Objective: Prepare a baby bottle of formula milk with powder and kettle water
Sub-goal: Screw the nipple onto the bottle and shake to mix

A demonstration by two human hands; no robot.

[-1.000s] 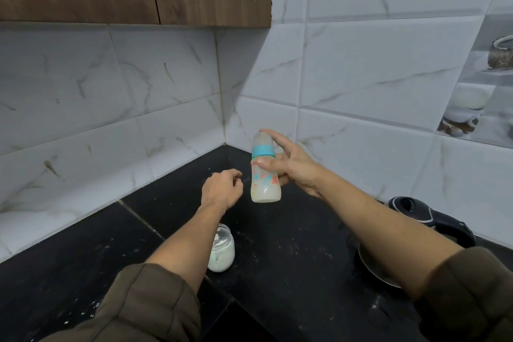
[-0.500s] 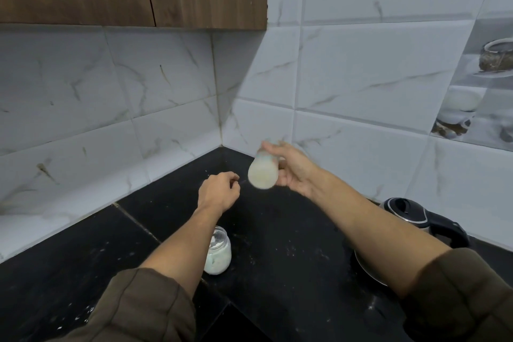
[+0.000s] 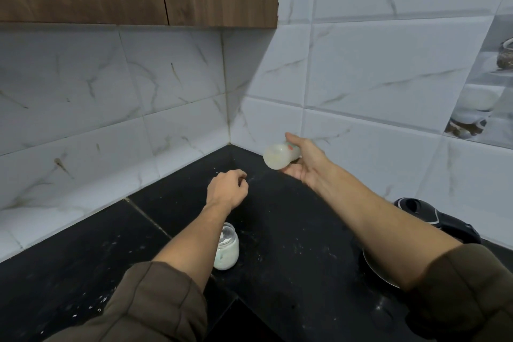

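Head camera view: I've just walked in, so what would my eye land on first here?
The milky baby bottle stands out first, tipped on its side with its base toward the camera and held in the right hand above the black counter, near the tiled corner. Next come the left hand, fingers curled, and a small open jar of white powder beside that forearm.

Can't make out the top end of the bottle (image 3: pixel 280 157), blurry and tucked behind the right hand (image 3: pixel 304 166). Only catching bits of the kettle (image 3: pixel 416 209) past the right forearm. Same with the jar (image 3: pixel 230 254), half covered by the left forearm. No seeing under the curled fingers of the left hand (image 3: pixel 226 190).
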